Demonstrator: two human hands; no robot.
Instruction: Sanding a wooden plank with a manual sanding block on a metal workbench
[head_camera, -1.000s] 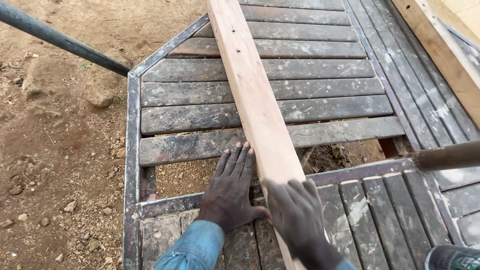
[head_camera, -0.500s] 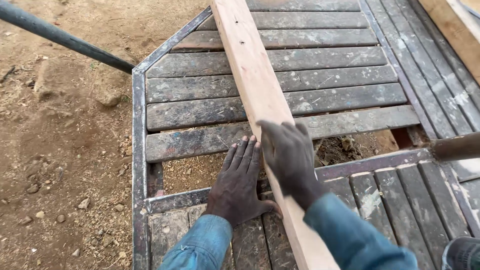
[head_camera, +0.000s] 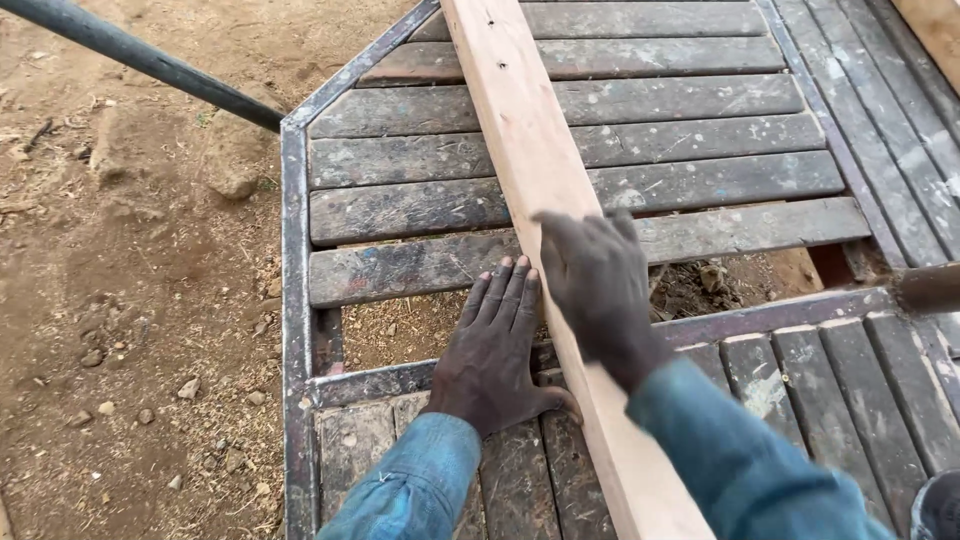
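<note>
Two bare hands rest flat, clasping nothing. One, the left hand (head_camera: 495, 350), lies palm down with fingers straight and together, its edge against the side of the pale timber plank (head_camera: 540, 170). Its partner, the right hand (head_camera: 600, 285), is spread on top of that plank, slightly blurred. Smooth and light, the plank runs lengthwise from the near edge away across two weathered panels (head_camera: 420, 205) of grey, paint-flecked slats framed in rusty steel, bridging the gap between them. Dry brown dirt (head_camera: 130, 300) with stones lies alongside; a dark metal pipe (head_camera: 140, 55) slants over it.
</note>
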